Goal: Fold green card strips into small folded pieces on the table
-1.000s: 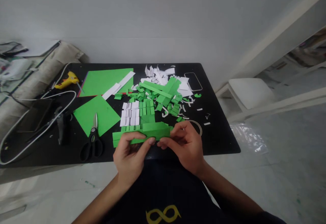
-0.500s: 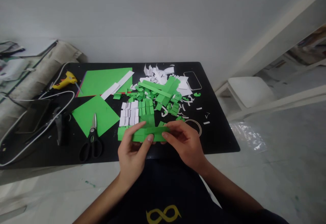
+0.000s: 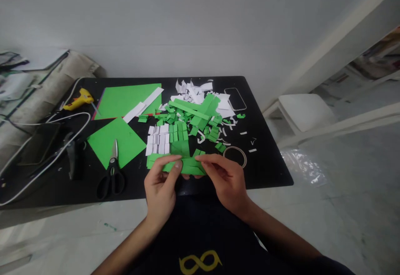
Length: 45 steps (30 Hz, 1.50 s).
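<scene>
A folded green paper strip [image 3: 191,166] is held between both hands near the table's front edge. My left hand [image 3: 164,179] pinches its left part between thumb and fingers. At the other end, my right hand [image 3: 225,179] grips it with thumb and index finger. Just beyond lies a green sheet [image 3: 180,148] bearing rows of folded white paper pieces [image 3: 158,139] and folded green pieces [image 3: 178,132]; its near part is partly hidden by my hands. Behind it are heaped loose green paper pieces [image 3: 200,114] and white paper scraps [image 3: 195,91].
Black-handled scissors [image 3: 112,173] lie partly on a green square sheet [image 3: 104,141] at the left. Beyond are a yellow glue gun [image 3: 81,99], a white cable [image 3: 83,135] and stacked coloured sheets [image 3: 125,93]. A tape ring [image 3: 236,157] lies at right; a white stool [image 3: 304,112] stands beside the table.
My right thumb and index finger have shifted slightly left along the green strip. My left fingertips have closed nearer to its upper edge, and the strip's upper fold lies differently.
</scene>
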Available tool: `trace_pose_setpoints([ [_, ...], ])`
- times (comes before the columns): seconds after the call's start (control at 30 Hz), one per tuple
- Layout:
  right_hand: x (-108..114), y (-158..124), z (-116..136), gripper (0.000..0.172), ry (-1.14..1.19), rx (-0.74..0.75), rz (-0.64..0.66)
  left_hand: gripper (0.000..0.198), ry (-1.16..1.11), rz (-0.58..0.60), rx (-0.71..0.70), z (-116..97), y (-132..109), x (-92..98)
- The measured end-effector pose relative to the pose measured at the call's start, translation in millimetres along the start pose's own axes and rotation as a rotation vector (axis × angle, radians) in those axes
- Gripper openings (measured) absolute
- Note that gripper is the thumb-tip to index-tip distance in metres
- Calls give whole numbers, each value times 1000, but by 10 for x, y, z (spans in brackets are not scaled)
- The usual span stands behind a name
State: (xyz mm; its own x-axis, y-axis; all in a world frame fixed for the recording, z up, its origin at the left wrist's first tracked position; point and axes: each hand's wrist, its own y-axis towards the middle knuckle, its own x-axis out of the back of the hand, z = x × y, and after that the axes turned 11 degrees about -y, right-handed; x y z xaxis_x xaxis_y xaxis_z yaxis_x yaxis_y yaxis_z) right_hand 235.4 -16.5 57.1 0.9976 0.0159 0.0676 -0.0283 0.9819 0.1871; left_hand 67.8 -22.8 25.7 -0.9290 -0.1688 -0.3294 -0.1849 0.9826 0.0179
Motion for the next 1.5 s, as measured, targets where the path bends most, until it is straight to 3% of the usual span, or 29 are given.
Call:
trace_pose_setpoints([
  [0.17, 51, -19, 9, 29, -50, 59, 38, 16, -89, 67, 32, 33, -3, 38],
  [0.43, -3, -40, 10, 7, -14, -71, 24, 14, 18, 61, -29, -43, -52, -40],
  [0.67, 76, -4, -50, 17, -107, -146, -43, 34, -1, -97, -340, -234, 176, 268],
  [0.73, 98, 16, -62, 19, -125, -152, -13, 31, 210, 19, -387, -381, 256, 338],
  [0.83, 108, 45, -51, 16, -145, -152, 69, 23, 624, 414, -322, -557, 309, 312],
  [0.9, 107, 57, -27, 12, -158, -129, 114, 16, 700, 567, -260, -586, 306, 239],
  [0.93, 106, 61, -14, 10, -164, -111, 124, 13, 702, 590, -228, -576, 298, 200],
  [1.07, 102, 59, 16, 6, -180, -67, 105, 13, 627, 532, -134, -478, 251, 101],
  [1.3, 89, 61, 3, 13, -156, -75, 59, 13, 492, 442, -53, -437, 232, 56],
  [1.5, 96, 75, 24, 12, -183, -67, 50, 20, 473, 409, -48, -429, 237, 14],
])
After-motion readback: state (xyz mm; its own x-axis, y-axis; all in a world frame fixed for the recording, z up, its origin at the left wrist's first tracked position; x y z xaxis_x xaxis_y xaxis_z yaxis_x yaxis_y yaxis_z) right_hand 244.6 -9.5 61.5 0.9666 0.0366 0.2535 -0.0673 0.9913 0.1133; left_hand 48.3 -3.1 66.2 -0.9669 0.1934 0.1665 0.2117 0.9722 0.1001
